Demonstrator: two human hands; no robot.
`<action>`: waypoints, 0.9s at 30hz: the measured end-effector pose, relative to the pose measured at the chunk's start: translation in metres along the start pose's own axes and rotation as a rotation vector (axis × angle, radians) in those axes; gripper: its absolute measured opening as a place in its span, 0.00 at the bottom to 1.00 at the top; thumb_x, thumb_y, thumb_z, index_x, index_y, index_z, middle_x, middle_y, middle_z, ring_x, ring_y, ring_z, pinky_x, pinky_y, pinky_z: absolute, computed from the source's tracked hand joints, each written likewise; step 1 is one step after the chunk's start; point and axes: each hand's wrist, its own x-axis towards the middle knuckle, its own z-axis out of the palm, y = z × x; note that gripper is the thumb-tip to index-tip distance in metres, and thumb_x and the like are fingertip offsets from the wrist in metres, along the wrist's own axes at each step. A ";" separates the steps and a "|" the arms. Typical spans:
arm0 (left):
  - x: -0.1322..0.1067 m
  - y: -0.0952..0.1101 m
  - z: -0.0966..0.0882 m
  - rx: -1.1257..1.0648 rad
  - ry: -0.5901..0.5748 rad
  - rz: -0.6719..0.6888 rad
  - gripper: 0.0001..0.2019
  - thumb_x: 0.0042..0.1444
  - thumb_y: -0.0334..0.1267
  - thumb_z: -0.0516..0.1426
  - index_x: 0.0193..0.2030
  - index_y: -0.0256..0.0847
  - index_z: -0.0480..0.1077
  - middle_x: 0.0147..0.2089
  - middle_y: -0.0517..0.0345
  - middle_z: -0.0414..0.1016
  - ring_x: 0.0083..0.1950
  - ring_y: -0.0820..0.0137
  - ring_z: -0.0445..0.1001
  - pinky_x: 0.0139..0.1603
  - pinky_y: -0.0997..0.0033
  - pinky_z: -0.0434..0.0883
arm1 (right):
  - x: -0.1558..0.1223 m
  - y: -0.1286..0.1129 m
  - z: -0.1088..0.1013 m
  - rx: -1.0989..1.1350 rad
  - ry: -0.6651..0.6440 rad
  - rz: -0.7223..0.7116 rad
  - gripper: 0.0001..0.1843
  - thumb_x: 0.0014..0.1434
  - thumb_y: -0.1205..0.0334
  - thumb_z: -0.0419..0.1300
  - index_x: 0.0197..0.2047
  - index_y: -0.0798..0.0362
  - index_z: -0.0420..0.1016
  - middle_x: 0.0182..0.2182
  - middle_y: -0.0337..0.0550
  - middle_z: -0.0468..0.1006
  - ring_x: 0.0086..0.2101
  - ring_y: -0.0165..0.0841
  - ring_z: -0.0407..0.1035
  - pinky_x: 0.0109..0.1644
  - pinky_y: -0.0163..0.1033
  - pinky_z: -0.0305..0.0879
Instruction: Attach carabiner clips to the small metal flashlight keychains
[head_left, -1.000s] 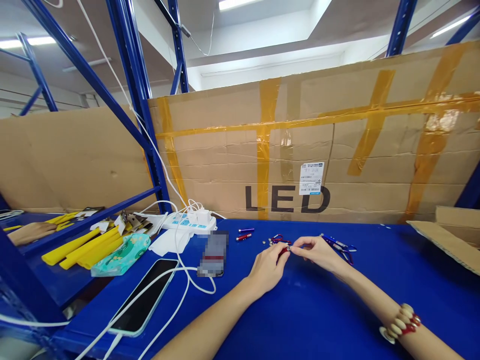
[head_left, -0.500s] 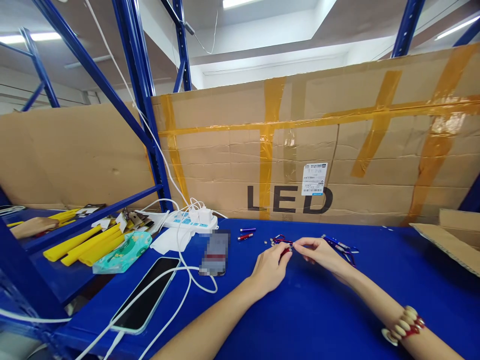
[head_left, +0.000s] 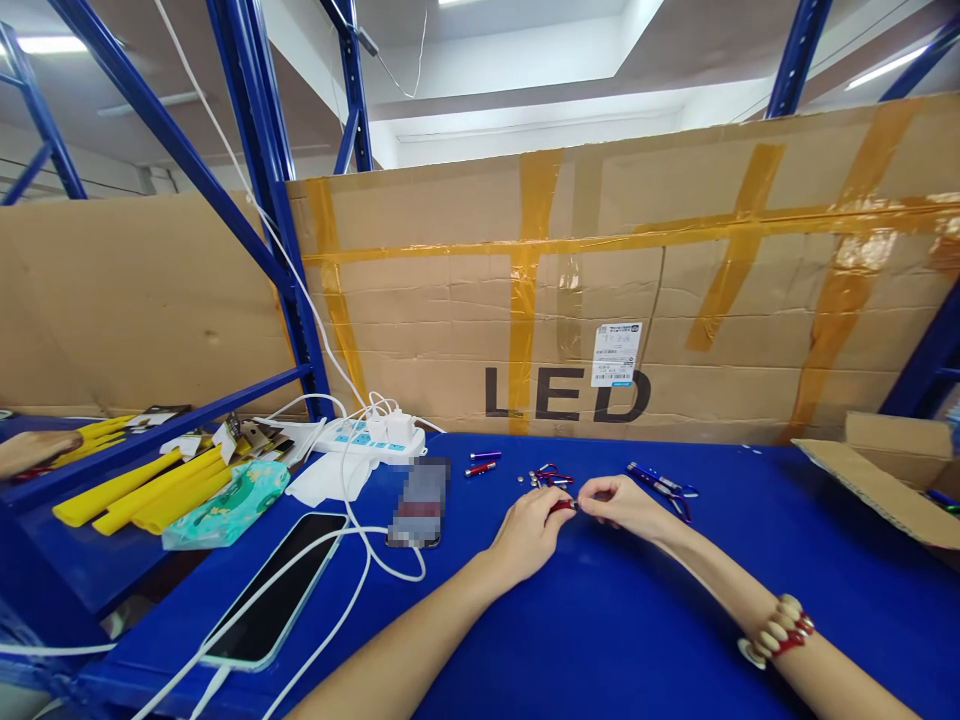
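Note:
My left hand (head_left: 529,530) is closed round a small red metal tube (head_left: 562,505), whose dark end points to the right. The fingertips of my right hand (head_left: 626,505) are pinched together beside that end. Whatever they hold is hidden or too small to make out. Just behind the left hand lie red clip-like pieces (head_left: 553,476) and several tiny silver discs (head_left: 521,479). Farther left, a purple tube (head_left: 485,456) rests near another red tube (head_left: 480,469). A cluster of blue, purple and red metal pieces (head_left: 664,486) lies behind the right hand.
A blurred phone (head_left: 418,505), a second phone (head_left: 277,590) with white cables and a white power strip (head_left: 345,438) occupy the left. Yellow tubes (head_left: 135,485) lie beyond the blue frame, near another person's hand (head_left: 34,452). An open cardboard box (head_left: 885,480) stands right.
The view has shifted slightly, so most things sit farther left. The left hand has turned a little, showing more of the red tube; the right fingertips stay close to its end.

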 end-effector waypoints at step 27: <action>-0.001 -0.004 0.001 -0.114 0.028 -0.025 0.07 0.58 0.37 0.48 0.39 0.40 0.64 0.40 0.57 0.72 0.41 0.71 0.69 0.42 0.74 0.65 | -0.003 -0.001 0.005 -0.042 -0.005 0.056 0.33 0.33 0.31 0.58 0.22 0.57 0.69 0.13 0.36 0.61 0.16 0.21 0.50 0.18 0.29 0.44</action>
